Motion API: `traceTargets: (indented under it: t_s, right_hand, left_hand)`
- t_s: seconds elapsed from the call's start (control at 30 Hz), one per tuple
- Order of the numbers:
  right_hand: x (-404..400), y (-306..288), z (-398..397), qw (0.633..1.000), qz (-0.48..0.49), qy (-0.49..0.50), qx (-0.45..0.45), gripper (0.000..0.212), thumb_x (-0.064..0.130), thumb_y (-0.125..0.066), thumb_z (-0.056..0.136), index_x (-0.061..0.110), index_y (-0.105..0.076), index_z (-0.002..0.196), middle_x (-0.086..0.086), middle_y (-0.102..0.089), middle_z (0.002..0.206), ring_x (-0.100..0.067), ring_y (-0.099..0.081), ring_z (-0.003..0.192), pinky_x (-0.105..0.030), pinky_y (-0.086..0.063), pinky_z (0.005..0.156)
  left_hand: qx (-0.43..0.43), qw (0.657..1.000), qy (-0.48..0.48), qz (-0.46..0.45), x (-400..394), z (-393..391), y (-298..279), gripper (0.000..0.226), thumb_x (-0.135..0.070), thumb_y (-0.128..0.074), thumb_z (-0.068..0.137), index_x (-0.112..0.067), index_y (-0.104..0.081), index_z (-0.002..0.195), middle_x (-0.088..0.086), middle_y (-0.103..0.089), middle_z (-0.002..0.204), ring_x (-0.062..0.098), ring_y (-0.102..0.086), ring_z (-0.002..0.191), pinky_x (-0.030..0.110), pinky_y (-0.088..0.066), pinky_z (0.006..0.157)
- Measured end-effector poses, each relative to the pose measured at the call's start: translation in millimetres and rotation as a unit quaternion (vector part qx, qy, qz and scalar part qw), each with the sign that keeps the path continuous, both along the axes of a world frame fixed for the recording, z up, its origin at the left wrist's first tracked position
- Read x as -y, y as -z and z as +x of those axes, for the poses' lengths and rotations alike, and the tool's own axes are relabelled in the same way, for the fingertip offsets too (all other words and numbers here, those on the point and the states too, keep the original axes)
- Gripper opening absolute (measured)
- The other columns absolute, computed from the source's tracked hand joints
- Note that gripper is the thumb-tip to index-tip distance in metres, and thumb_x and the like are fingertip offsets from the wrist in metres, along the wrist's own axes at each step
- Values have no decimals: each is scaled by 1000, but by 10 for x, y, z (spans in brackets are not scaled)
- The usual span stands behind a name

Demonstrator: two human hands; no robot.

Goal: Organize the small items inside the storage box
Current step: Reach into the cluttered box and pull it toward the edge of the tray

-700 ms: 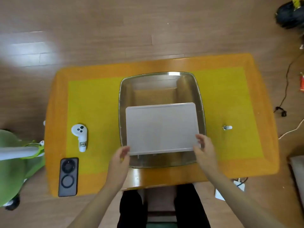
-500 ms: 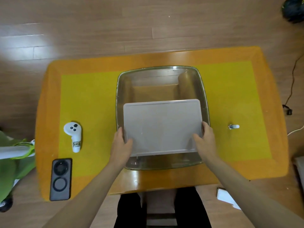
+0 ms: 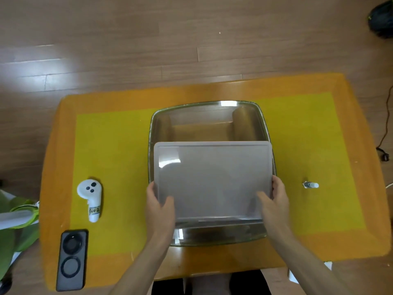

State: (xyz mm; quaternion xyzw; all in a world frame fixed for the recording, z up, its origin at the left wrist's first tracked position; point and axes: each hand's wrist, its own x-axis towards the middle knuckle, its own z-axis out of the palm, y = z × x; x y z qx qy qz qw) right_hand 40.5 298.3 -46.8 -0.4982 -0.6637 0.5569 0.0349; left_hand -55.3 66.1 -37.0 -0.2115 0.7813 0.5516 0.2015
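A yellow-and-orange mat point(image 3: 110, 145) covers the table point(image 3: 212, 260). On the mat's left lie a white controller point(image 3: 91, 198) and, nearer, a dark phone point(image 3: 71, 260).

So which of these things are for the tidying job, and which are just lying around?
For the job:
- clear storage box
- grey lid, held by the left hand and the right hand
- maybe the small silver-and-white item and the white controller, both lying outside the box

Just lying about:
- dark phone
- green chair
- black cable on the floor
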Motion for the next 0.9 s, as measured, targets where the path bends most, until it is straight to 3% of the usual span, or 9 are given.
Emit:
traceTargets:
  t_s: [0.07,0.13,0.3,0.4,0.5,0.63,0.73,0.8,0.9]
  right_hand:
    - [-98,-69,-127,999,13,-7,-37,53,2,-58,90,38,-52,127,25,-63,117,9,-59,107,-19,-54,84]
    - [-240,-124,-342,997,41,-29,-66,47,7,-58,87,38,-55,122,19,-64,114,-2,-62,107,-17,-52,76]
    - [-728,-85,-1092,983,116,-105,-99,54,8,-59,94,14,-46,147,-4,-58,133,-20,-56,122,-43,-49,103]
    - [-975,78,-1524,976,134,-134,-104,60,9,-59,98,8,-37,154,-4,-52,147,-22,-49,135,-47,-40,114]
    - [-1038,307,-1783,976,106,-163,-98,62,7,-59,97,14,-35,154,-1,-51,147,-18,-50,133,-41,-41,114]
    - [-1064,560,-1883,978,15,-189,-93,53,3,-63,91,26,-47,137,4,-62,129,-17,-60,119,-43,-51,104]
    - [-1095,718,-1871,975,32,-217,37,41,26,-63,93,20,-51,132,-5,-51,136,-28,-44,131,-49,-40,109]
    - [-1104,761,-1858,967,55,-228,95,30,37,-60,94,17,-54,115,-6,-43,135,-28,-33,131,-44,-32,108]
    - [-1135,753,-1845,975,44,-204,78,22,35,-60,95,13,-61,101,-5,-42,133,-26,-34,129,-36,-32,102]
  left_hand:
    - [-31,999,-17,4,-50,-206,-38,42,-4,-52,94,-26,-47,130,-17,-60,115,-15,-60,91,10,-53,65]
    - [-57,998,-18,6,-144,-500,-73,38,-4,-51,94,-20,-49,129,-10,-62,114,-9,-62,89,13,-52,64]
    - [-90,996,23,6,-457,-1258,-64,32,-10,-47,100,-17,-55,130,-4,-64,125,16,-60,115,39,-50,96]
    - [-120,990,68,-16,-579,-1688,107,31,-13,-42,103,-12,-55,131,-2,-62,127,19,-59,116,39,-47,100]
    - [-104,990,87,-25,-657,-2025,373,23,-8,-47,101,-8,-56,122,5,-63,125,22,-60,110,37,-47,97]
    - [-7,987,143,-78,-689,-2230,740,37,-13,-63,88,-9,-55,124,11,-57,131,31,-56,119,44,-47,102]
    - [32,969,171,-173,-635,-2204,877,56,-40,-64,74,-8,-62,120,15,-48,132,35,-46,127,47,-42,107]
    - [56,981,143,-122,-605,-2158,927,64,-41,-66,68,-8,-64,123,14,-54,134,34,-51,126,46,-44,107]
    - [58,993,92,-40,-597,-2131,964,51,-22,-69,87,-2,-58,132,13,-62,133,31,-61,117,42,-51,99]
